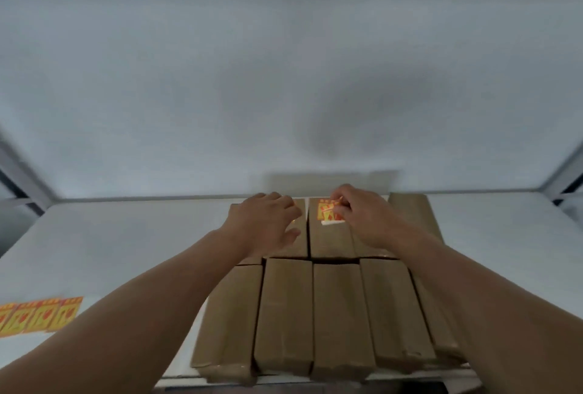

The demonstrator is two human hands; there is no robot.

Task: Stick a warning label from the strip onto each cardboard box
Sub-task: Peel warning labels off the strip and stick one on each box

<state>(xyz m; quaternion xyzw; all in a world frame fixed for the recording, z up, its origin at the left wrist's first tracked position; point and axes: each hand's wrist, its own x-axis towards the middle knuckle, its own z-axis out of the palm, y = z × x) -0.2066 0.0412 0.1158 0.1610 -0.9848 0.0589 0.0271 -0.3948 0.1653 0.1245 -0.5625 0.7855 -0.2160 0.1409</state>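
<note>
Several brown cardboard boxes (340,314) lie side by side in two rows on the white table (126,236). On a back-row box (328,239) sits an orange and yellow warning label (326,212); my right hand (359,217) pinches its upper right corner, lifting the edge. Over the neighbouring back-row box (301,240), my left hand (268,223) hovers or rests with relaxed fingers, and a sliver of orange label shows under it. The strip of labels (38,318) lies on the table at the far left.
A further cardboard box (413,214) lies at the back right, set slightly apart. A plain white wall (284,78) rises right behind the table. Metal frame bars (19,166) stand at both back corners. The table's front edge runs just below the near boxes.
</note>
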